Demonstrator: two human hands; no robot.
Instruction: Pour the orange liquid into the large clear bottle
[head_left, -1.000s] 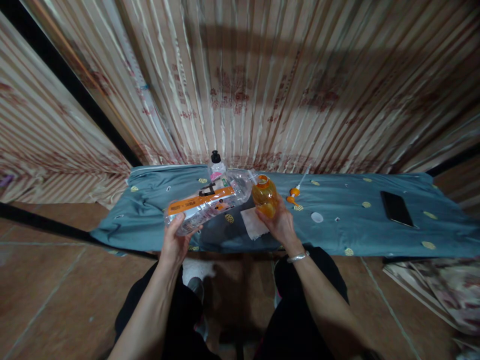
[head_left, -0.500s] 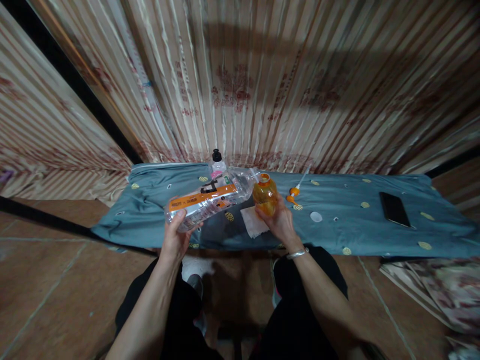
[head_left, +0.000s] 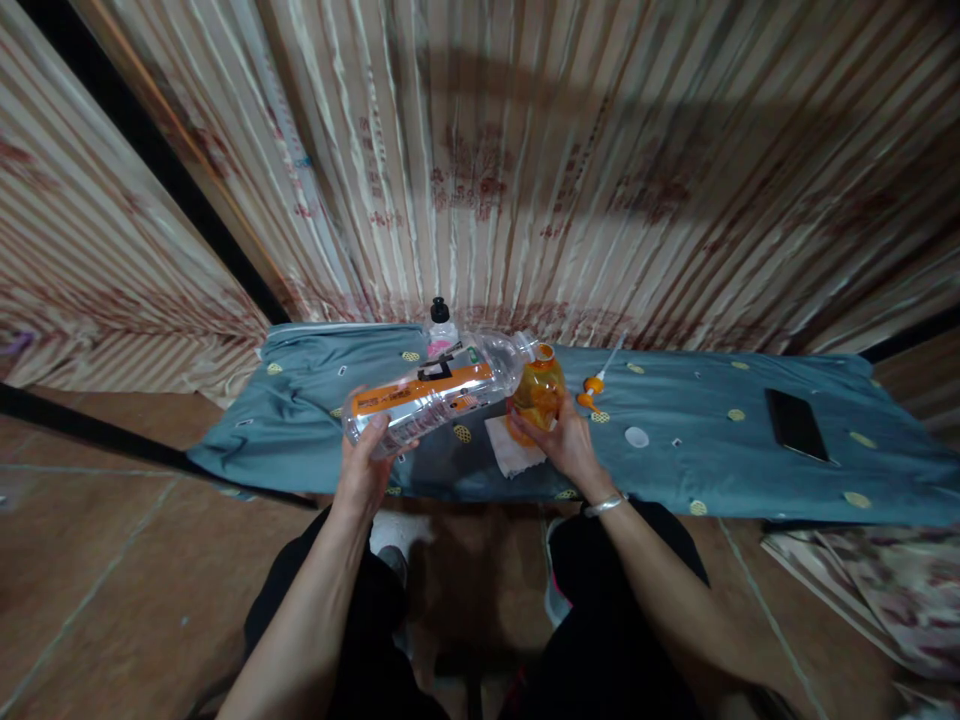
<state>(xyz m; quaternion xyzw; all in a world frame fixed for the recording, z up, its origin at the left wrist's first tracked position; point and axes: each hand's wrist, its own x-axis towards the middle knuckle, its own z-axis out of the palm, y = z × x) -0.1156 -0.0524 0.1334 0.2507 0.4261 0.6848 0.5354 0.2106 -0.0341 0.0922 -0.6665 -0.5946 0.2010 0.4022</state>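
Above the near side of a narrow, blue-green patterned cloth (head_left: pixel 727 455), the left hand (head_left: pixel 367 455) is wrapped around the base end of a clear plastic bottle (head_left: pixel 431 392) with an orange and silver label, its thumb lying along the side. The right hand (head_left: pixel 561 435) has its fingers curled about the lower body of a translucent amber pump bottle (head_left: pixel 541 388), which stands nearly upright without its top. The clear bottle lies tilted, its neck pointing right and slightly away, its mouth at the amber bottle's rim; whether the two touch cannot be told. Behind the clear bottle, a small black-capped bottle (head_left: pixel 440 328) stands with its lower part hidden. A white tissue (head_left: pixel 516 452) lies beneath the amber bottle, partly covered by it and the right hand. Just right of that hand rests the orange pump head (head_left: pixel 593 386) with its clear tube pointing away, then a pale round disc (head_left: pixel 637 437), and well apart, a black smartphone (head_left: pixel 796 424). Beyond the cloth's far edge hangs a striped, flower-printed curtain (head_left: pixel 487 120).
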